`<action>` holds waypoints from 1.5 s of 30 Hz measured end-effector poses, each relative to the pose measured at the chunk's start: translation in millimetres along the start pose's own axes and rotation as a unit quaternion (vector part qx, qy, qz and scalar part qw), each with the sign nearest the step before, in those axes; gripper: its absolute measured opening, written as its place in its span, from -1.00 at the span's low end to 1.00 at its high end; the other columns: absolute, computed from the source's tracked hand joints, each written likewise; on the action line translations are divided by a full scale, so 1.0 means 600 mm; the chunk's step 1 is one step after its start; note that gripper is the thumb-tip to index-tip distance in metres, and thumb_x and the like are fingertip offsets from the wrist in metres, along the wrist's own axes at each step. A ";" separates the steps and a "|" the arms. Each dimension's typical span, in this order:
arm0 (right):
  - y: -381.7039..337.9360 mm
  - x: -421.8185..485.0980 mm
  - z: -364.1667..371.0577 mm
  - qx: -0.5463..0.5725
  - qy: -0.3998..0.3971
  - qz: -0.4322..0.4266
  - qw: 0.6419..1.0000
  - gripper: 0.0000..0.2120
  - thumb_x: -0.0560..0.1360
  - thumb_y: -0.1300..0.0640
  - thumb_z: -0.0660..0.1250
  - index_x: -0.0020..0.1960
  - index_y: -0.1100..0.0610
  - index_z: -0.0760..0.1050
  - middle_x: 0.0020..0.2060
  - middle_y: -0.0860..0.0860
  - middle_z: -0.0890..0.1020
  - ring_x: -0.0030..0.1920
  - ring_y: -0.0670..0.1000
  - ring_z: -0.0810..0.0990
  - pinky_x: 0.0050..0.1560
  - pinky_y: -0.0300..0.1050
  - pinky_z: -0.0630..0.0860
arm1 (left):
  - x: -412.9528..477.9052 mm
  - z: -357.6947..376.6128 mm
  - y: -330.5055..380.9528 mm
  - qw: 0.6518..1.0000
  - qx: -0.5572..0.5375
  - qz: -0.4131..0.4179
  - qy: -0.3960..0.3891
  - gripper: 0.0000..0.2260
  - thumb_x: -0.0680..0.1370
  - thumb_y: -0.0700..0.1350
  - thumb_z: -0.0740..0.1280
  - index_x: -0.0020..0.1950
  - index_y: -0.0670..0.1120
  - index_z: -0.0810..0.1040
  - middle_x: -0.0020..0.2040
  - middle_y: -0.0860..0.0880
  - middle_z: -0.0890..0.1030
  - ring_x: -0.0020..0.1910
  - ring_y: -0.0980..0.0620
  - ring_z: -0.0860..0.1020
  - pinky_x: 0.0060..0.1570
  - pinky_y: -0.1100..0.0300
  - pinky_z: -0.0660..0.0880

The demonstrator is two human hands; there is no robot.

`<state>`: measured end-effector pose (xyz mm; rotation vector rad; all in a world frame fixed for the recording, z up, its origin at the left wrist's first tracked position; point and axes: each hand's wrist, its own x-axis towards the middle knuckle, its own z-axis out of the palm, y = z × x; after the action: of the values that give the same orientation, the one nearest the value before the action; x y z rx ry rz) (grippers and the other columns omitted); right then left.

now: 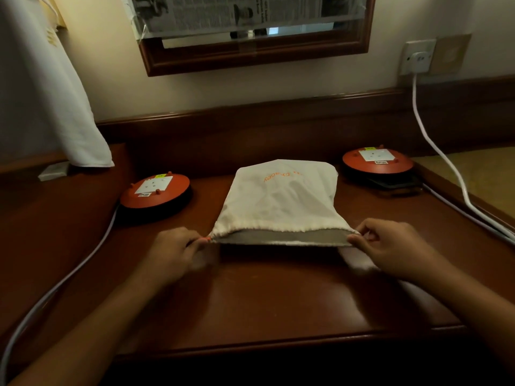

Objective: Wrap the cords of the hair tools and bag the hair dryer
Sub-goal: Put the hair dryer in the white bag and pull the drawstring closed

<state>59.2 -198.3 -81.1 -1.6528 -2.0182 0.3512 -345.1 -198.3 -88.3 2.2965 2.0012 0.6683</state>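
A white cloth drawstring bag [281,199] with orange lettering lies on the brown desk [264,296], its mouth facing me and slightly agape. My left hand [172,252] pinches the left corner of the mouth, where an orange drawstring end shows. My right hand [390,246] pinches the right corner. The bag bulges, but what is inside it is hidden. No hair dryer or other hair tool is visible.
Two round red socket reels sit on the desk, one at left [156,190] and one at right [377,160]. A white cable [446,160] runs from a wall socket [418,55] down the right edge. Another cable [55,291] trails off left. A white towel [41,93] hangs at left.
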 end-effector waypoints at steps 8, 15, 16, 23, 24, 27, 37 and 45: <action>0.110 0.003 -0.094 -0.093 0.188 0.012 0.978 -0.85 0.42 0.14 0.53 -0.29 0.12 0.62 -0.51 -0.05 0.51 -0.49 -0.04 0.47 -0.43 -0.19 0.29 | -0.021 -0.069 -0.129 0.974 -0.002 -0.182 0.138 -0.86 0.61 -0.27 0.34 -0.04 -0.23 0.70 -0.21 -0.17 0.66 -0.33 -0.12 0.55 -0.31 0.18 0.39; 0.124 -0.001 -0.050 -0.072 0.133 0.069 0.986 -0.82 0.44 0.03 0.47 0.00 0.08 0.67 -0.08 0.06 0.70 -0.10 0.10 0.62 -0.05 0.10 0.57 | -0.045 -0.016 -0.132 0.967 -0.002 -0.237 0.094 -0.76 0.57 -0.21 0.38 0.24 -0.16 0.65 0.13 -0.25 0.67 0.06 -0.25 0.62 0.07 -0.07 0.55; 0.117 0.000 -0.050 -0.079 0.142 0.065 0.985 -0.74 0.42 0.00 0.47 0.08 0.06 0.65 0.03 0.06 0.69 0.01 0.14 0.60 0.04 0.16 0.56 | -0.043 -0.017 -0.122 0.971 0.004 -0.219 0.094 -0.67 0.55 -0.21 0.40 0.31 -0.13 0.61 0.23 -0.25 0.63 0.16 -0.25 0.59 0.16 -0.13 0.54; -0.012 0.030 0.007 -0.061 0.188 -0.110 0.974 -0.80 0.47 -0.10 0.39 0.03 -0.06 0.64 0.07 -0.10 0.66 0.15 0.06 0.55 0.08 0.24 0.46 | -0.031 -0.015 0.039 0.983 -0.130 -0.013 0.127 -0.55 0.42 -0.09 0.36 0.32 -0.01 0.60 0.30 -0.03 0.59 0.31 0.02 0.49 0.33 0.01 0.44; -0.027 0.041 0.026 -0.051 0.165 -0.135 0.976 -0.74 0.48 -0.13 0.34 0.08 -0.05 0.63 0.10 -0.09 0.66 0.17 0.03 0.55 0.11 0.23 0.47 | -0.023 -0.007 0.064 0.982 -0.161 -0.008 0.103 -0.54 0.45 -0.09 0.42 0.37 0.00 0.57 0.34 0.00 0.56 0.33 0.06 0.47 0.32 0.09 0.43; -0.060 0.078 0.084 -0.053 0.084 -0.175 0.980 -0.53 0.53 -0.14 0.29 0.36 0.04 0.49 0.33 0.03 0.55 0.36 0.08 0.46 0.31 0.19 0.41 | 0.000 0.041 0.114 0.987 -0.156 0.032 0.030 -0.39 0.54 0.05 0.44 0.56 0.05 0.33 0.49 0.15 0.36 0.43 0.19 0.34 0.36 0.32 0.30; -0.053 0.155 0.161 -0.009 -0.002 -0.150 0.989 -0.42 0.63 -0.05 0.20 0.59 -0.02 0.09 0.61 0.03 0.03 0.60 0.08 -0.15 0.56 0.18 -0.02 | 0.064 0.128 0.108 0.993 -0.108 0.046 0.014 -0.45 0.65 0.05 0.25 0.62 0.00 0.18 0.49 0.02 0.40 0.47 -0.01 0.39 0.38 -0.05 0.43; -0.031 0.242 0.190 0.064 0.013 -0.139 0.988 -0.65 0.62 -0.07 0.22 0.36 -0.10 0.27 0.61 -0.03 0.02 0.59 0.06 -0.18 0.57 0.18 -0.13 | 0.159 0.158 0.089 0.995 -0.084 0.036 0.030 -0.47 0.61 -0.05 0.26 0.57 -0.01 0.21 0.38 -0.02 0.47 0.32 -0.09 0.50 0.14 -0.11 0.55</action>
<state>-36.4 -48.7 -136.3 -1.2714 -2.1246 0.3480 -255.5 -92.9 -130.2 2.2855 1.8148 0.8850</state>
